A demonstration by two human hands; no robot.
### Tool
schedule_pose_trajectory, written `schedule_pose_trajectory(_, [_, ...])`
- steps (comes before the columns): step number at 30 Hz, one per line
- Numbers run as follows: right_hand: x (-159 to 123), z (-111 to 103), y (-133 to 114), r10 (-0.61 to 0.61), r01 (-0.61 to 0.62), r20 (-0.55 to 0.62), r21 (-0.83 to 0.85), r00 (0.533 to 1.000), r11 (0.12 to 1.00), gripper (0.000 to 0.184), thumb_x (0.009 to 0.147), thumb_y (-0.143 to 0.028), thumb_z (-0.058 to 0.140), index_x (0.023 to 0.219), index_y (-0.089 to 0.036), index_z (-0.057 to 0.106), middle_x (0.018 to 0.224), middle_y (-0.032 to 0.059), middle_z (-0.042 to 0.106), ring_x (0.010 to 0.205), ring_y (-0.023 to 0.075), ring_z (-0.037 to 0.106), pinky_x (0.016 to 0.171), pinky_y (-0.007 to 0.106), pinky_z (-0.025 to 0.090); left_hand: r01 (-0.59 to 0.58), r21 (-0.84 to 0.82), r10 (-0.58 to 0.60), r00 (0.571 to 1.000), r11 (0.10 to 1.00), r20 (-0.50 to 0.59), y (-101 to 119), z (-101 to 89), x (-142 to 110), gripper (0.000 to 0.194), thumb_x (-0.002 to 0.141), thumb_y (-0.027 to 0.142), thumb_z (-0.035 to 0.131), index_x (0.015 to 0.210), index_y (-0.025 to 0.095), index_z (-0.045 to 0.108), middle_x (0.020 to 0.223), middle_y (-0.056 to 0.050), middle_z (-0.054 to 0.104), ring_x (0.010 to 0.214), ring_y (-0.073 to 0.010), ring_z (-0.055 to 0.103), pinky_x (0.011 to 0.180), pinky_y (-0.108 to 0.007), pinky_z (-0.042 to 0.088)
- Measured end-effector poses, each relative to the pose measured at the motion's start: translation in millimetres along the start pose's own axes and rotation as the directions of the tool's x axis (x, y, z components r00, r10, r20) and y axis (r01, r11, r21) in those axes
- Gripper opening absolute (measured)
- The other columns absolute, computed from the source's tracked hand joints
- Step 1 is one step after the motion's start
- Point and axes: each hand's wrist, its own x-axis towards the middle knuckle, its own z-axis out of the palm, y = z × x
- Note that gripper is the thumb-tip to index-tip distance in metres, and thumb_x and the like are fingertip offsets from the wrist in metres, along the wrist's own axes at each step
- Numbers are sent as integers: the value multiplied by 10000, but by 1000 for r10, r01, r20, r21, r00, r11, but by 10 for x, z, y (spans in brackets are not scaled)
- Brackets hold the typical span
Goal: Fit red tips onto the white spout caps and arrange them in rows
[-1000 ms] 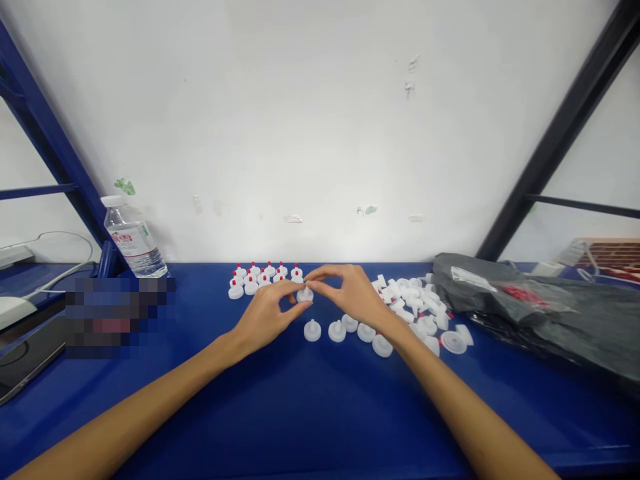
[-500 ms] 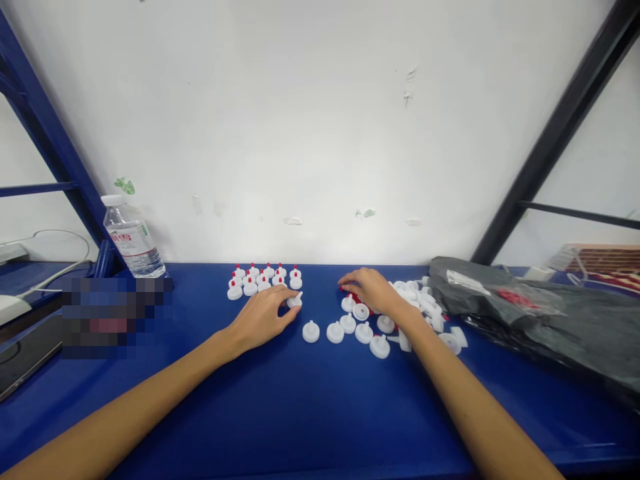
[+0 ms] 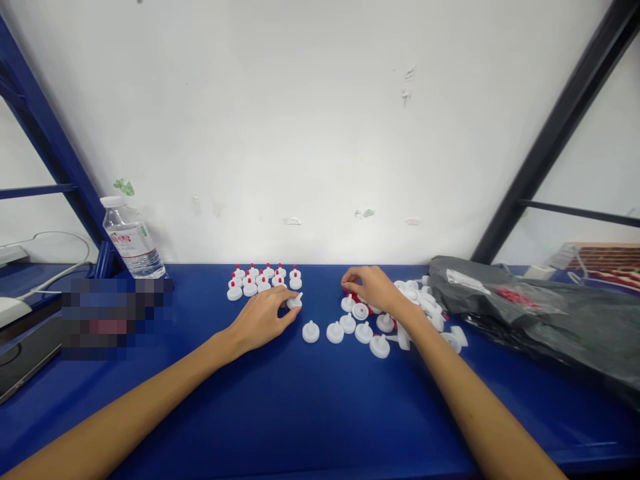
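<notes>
My left hand [image 3: 265,316] pinches a white nozzle cap [image 3: 295,301] between thumb and fingers, its spout pointing up. Just behind that hand stand several white caps with red tips [image 3: 250,287], set upright in rows. My right hand [image 3: 373,288] is curled over a pile of small red tips [image 3: 364,301], its fingertips drawn together at the pile's left edge; whatever they hold is too small to make out. In front of it, loose white nozzle caps [image 3: 335,332] stand on the blue table [image 3: 300,413], bare of red tips. More white caps [image 3: 430,308] lie heaped beyond my right wrist.
A dark grey plastic bag [image 3: 540,327] lies on the right, with red pieces showing through. On the left are a water bottle [image 3: 133,240] and a dark flat device [image 3: 30,353], near a blurred patch. A white wall [image 3: 320,133] rises behind the table.
My right hand has shifted slightly, and its fingertips have drawn closer together and lifted a little over the red tips. My left hand stays in place with its nozzle cap.
</notes>
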Motion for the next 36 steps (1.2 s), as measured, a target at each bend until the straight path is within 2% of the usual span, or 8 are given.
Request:
schedule_pose_trajectory(6, [-5, -39, -185, -24, 31, -44, 166, 999, 986, 128, 913, -218, 617, 971, -216, 731, 939, 26, 795, 859, 166, 745, 785, 265, 566, -5, -26, 4, 999, 1000, -45, 0, 14, -1, 341, 988, 398, 493, 1210, 211, 672, 1072, -66, 691, 844, -207, 667, 816, -354, 527])
schedule_pose_trajectory(12, [-33, -50, -444, -75, 84, -47, 212, 996, 974, 183, 928, -232, 597, 996, -231, 767, 977, 21, 793, 840, 174, 728, 799, 292, 555, -26, -88, 21, 998, 996, -59, 9, 1, -2, 411, 1049, 403, 381, 1376, 229, 558, 1156, -74, 621, 906, -197, 653, 883, -359, 514])
schedule_pose_trajectory(17, [-61, -18, -581, -145, 140, -9, 335, 989, 932, 195, 935, -269, 615, 1066, -247, 757, 986, 20, 781, 849, 168, 710, 795, 291, 542, -63, -111, 57, 997, 992, -55, 10, 7, -14, 452, 1018, 447, 477, 1438, 281, 490, 1098, -49, 625, 803, -173, 624, 806, -337, 525])
schedule_pose_trajectory(19, [-71, 4, -616, -148, 126, 22, 406, 989, 905, 205, 908, -289, 663, 1091, -241, 741, 906, 13, 770, 785, 159, 701, 746, 278, 540, -68, -119, 59, 995, 991, -77, 12, 9, -15, 490, 992, 467, 535, 1442, 281, 480, 1079, -42, 636, 782, -170, 616, 765, -323, 528])
schedule_pose_trajectory(23, [-83, 42, -648, -157, 120, 35, 489, 987, 864, 194, 883, -298, 702, 1069, -248, 734, 863, 3, 762, 788, 160, 707, 742, 273, 537, -114, -118, 102, 990, 986, -102, 27, -3, -14, 413, 982, 466, 558, 1342, 263, 579, 1164, -57, 637, 771, -157, 613, 710, -299, 524])
schedule_pose_trajectory(31, [-78, 9, -639, -115, 82, 32, 517, 993, 852, 201, 873, -310, 717, 1057, -232, 736, 901, 24, 773, 818, 176, 725, 765, 292, 558, -154, -68, 143, 980, 986, -141, 7, 4, -17, 393, 1003, 434, 532, 1353, 261, 584, 1206, -67, 621, 739, -134, 606, 714, -303, 530])
schedule_pose_trajectory(36, [-79, -25, -681, -109, 81, 19, 542, 994, 836, 193, 858, -315, 730, 1025, -220, 743, 894, 29, 783, 815, 181, 733, 773, 300, 564, -172, -72, 163, 979, 982, -125, 15, -2, -31, 389, 1008, 419, 530, 1366, 274, 578, 1235, -74, 609, 720, -123, 606, 695, -295, 535])
